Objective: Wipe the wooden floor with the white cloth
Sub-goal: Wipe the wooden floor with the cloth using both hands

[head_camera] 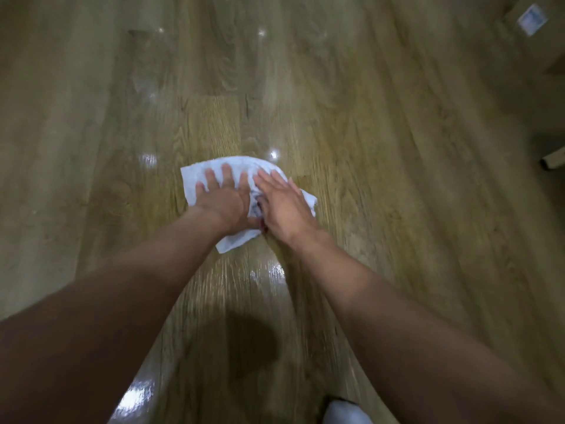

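The crumpled white cloth is pressed onto the glossy wood-grain plank floor near the middle of the scene, under 2 hands. The left hand is laid on its left half, fingers straight and spread apart. The right hand is laid on its right half, fingers straight and close together. Nothing is gripped; the cloth is only pinned by palm pressure.

If that pressure is eased mid-stroke, the cloth could bunch up or be left behind under the left palm. Where the boards look wet and slick, nearer the person, the palms could slide out under body weight. At the right, a dark furniture foot could be struck by a wide sweep.

The cloth appears soft, wrinkled and irregular in outline, with 1 loose corner trailing near. The floor is hard, smooth and reflective, dotted with glare. At the far right, a brown cardboard box with a white label can be made out.
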Demonstrator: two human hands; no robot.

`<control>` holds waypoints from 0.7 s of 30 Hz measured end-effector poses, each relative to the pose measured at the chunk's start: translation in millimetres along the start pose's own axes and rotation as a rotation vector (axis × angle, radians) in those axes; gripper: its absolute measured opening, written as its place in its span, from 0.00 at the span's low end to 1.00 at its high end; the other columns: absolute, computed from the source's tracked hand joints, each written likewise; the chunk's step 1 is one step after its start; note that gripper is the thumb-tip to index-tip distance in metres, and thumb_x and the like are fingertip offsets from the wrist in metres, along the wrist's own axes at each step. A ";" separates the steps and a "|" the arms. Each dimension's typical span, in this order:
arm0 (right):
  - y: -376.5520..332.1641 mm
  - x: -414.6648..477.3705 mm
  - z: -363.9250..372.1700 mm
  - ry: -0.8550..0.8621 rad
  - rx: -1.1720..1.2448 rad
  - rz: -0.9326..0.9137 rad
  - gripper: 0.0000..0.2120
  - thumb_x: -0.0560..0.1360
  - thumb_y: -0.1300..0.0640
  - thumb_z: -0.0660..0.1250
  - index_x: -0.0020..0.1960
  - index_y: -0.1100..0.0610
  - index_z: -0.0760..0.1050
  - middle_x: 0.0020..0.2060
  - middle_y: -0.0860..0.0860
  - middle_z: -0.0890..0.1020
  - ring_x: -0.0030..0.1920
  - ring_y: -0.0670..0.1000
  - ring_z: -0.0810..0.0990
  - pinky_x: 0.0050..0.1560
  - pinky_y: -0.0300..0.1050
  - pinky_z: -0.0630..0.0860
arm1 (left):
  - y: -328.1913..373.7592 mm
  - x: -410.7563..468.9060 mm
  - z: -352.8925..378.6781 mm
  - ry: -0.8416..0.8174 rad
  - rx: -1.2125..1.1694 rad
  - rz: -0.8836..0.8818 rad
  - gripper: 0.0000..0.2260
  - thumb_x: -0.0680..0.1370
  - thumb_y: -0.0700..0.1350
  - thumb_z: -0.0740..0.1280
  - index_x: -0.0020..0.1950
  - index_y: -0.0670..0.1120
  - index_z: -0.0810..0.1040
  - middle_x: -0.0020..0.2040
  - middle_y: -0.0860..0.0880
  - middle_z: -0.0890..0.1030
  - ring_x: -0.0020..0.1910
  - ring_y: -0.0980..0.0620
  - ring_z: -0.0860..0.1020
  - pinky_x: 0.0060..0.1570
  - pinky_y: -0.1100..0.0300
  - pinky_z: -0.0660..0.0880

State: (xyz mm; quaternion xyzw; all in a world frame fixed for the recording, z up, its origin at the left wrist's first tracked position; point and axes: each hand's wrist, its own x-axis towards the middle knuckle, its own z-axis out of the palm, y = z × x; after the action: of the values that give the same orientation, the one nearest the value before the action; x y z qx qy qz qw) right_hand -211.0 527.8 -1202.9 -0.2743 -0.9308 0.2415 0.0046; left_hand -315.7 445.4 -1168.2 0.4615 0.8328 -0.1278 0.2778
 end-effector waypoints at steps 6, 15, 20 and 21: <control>21.0 -88.7 14.9 0.180 0.083 0.031 0.21 0.80 0.58 0.58 0.72 0.58 0.65 0.72 0.52 0.68 0.75 0.52 0.60 0.75 0.49 0.54 | 34.7 -35.7 31.3 0.052 0.170 0.217 0.45 0.76 0.68 0.54 0.77 0.45 0.32 0.76 0.37 0.33 0.74 0.31 0.36 0.74 0.38 0.43; 56.2 -28.9 -21.0 0.049 0.014 0.002 0.21 0.81 0.60 0.55 0.74 0.59 0.62 0.74 0.53 0.63 0.76 0.53 0.56 0.75 0.46 0.46 | 53.6 5.3 0.5 0.006 0.021 0.111 0.47 0.73 0.68 0.61 0.78 0.48 0.35 0.77 0.40 0.34 0.74 0.32 0.36 0.74 0.38 0.42; 51.9 -110.4 -11.9 0.227 0.128 0.084 0.19 0.79 0.63 0.59 0.70 0.61 0.68 0.70 0.54 0.70 0.74 0.50 0.60 0.74 0.44 0.51 | 71.8 -21.6 29.6 0.079 0.127 0.317 0.41 0.77 0.66 0.56 0.78 0.50 0.36 0.77 0.41 0.33 0.74 0.34 0.34 0.74 0.40 0.39; 53.0 -128.0 -9.5 0.239 0.143 0.109 0.20 0.79 0.63 0.60 0.70 0.62 0.68 0.69 0.54 0.71 0.73 0.49 0.60 0.74 0.45 0.53 | 78.2 -28.6 37.1 0.095 0.149 0.366 0.40 0.77 0.66 0.56 0.78 0.50 0.36 0.77 0.41 0.33 0.74 0.34 0.34 0.74 0.40 0.39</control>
State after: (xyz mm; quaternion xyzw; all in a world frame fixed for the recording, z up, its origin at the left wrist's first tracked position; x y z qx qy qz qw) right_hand -74.0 505.3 -1202.6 -0.3500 -0.8880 0.2726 0.1215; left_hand -225.2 450.3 -1178.4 0.6297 0.7356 -0.1144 0.2219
